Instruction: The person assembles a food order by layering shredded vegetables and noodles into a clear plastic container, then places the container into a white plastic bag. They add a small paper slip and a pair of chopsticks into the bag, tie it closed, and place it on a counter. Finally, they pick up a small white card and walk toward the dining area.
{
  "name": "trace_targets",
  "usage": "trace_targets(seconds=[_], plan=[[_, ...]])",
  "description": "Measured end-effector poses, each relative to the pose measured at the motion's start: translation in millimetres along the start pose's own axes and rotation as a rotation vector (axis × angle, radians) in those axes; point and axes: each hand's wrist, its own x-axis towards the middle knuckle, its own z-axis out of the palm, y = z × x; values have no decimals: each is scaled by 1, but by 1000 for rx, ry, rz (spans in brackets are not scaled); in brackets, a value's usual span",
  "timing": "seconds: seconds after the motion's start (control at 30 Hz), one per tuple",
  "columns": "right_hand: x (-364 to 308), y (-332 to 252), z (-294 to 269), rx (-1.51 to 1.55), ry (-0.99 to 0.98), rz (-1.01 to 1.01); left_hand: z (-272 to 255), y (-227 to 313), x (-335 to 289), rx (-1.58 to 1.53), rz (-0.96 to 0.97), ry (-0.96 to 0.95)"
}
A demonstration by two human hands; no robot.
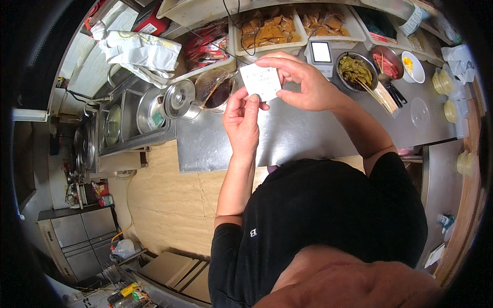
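Note:
Above the steel counter, a small white paper slip with printed lines is held up between both hands. My left hand pinches its lower edge, thumb in front and fingers behind. From the right, my right hand grips the same slip, its index finger at the top edge and its thumb at the lower right corner. Just left of the slip stands a container of dark sauce lined with clear plastic. Behind the right hand is a small device with a lit screen.
Bins of packaged brown food line the back. At right are a bowl of green vegetables with skewers, a pot of pink food and a white bowl. Lidded steel pots stand at left, beside a white plastic bag.

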Motion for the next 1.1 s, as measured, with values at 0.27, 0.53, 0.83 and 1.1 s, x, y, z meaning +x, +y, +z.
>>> trace_targets(seconds=[0.27, 0.53, 0.83, 1.1], plan=[[6, 7, 8, -62, 35, -92, -4, -3, 3, -1, 39, 59], [7, 13, 11, -65, 30, -60, -7, -3, 4, 56, 55, 103], [5, 9, 5, -36, -3, 11, -5, -9, 5, 62, 45, 91], [-4, 30, 6, 156, -13, -74, -9, -18, 0, 165, -16, 156]])
